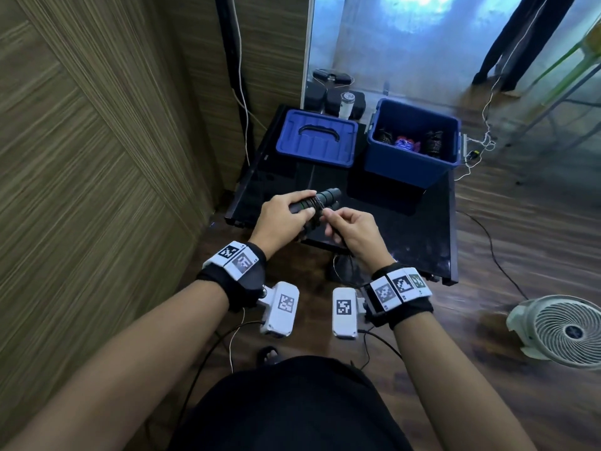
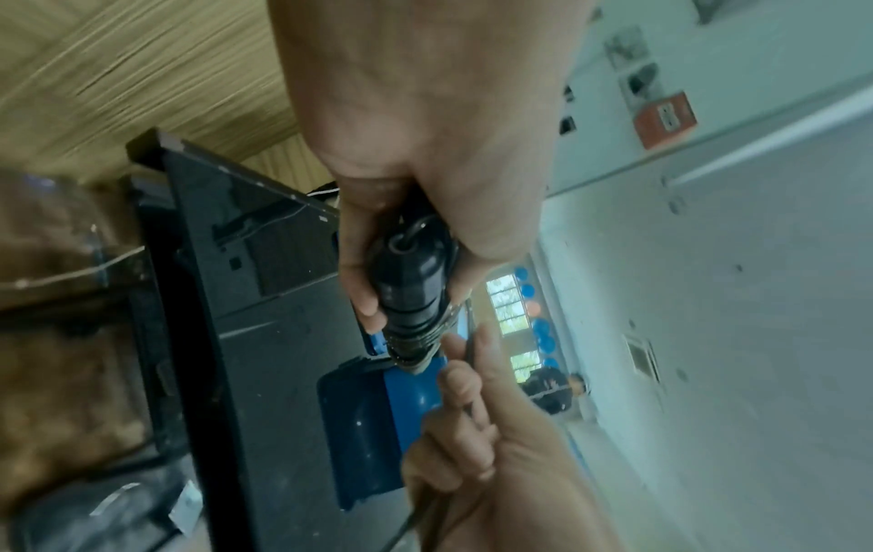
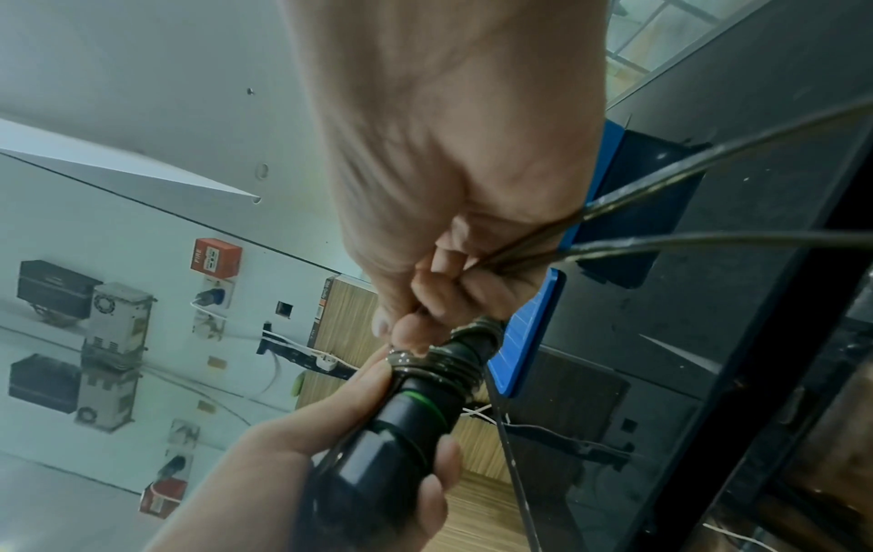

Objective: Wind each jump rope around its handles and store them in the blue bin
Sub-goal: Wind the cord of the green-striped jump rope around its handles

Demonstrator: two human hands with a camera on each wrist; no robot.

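My left hand (image 1: pixel 286 219) grips the black jump rope handles (image 1: pixel 320 199), which bear a green ring (image 3: pixel 427 405), over the black table (image 1: pixel 406 229). Several turns of dark cord (image 3: pixel 444 364) wrap the handles. My right hand (image 1: pixel 348 227) pinches the cord (image 3: pixel 519 257) right beside the wraps, and loose strands (image 3: pixel 708 239) trail away from its palm. The open blue bin (image 1: pixel 411 167) stands at the table's far right with wound ropes (image 1: pixel 406 144) inside. In the left wrist view the left hand (image 2: pixel 425 149) closes round the handle end (image 2: pixel 408 284), the right hand's fingers (image 2: pixel 465 388) just below.
A blue lid (image 1: pixel 317 138) lies on the table left of the bin. A white fan (image 1: pixel 566 330) sits on the wooden floor at right. Wood-panel wall (image 1: pixel 97 157) runs along the left. Cables (image 1: pixel 487 236) trail over the floor, and dark equipment (image 1: pixel 335 99) sits behind the table.
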